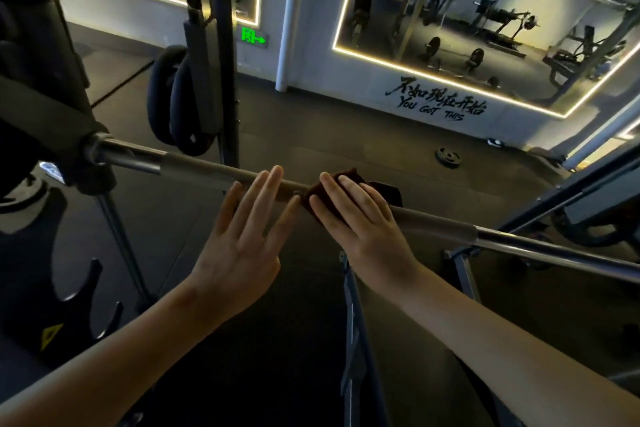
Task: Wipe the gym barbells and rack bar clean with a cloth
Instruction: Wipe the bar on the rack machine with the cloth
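A steel barbell (207,165) runs from the rack at the left down to the right edge of the head view. A dark brown cloth (349,178) is draped over the bar near its middle. My right hand (360,222) lies flat on the cloth and presses it onto the bar, fingers stretched out. Just left of it, my left hand (249,229) is spread with straight fingers, its fingertips resting on the bare bar beside the cloth. It holds nothing.
Black weight plates (180,104) hang on the rack upright (221,55) behind the bar. A small plate (449,157) lies on the dark rubber floor by the mirrored wall (485,31). Rack frame parts (356,333) stand below and to the right.
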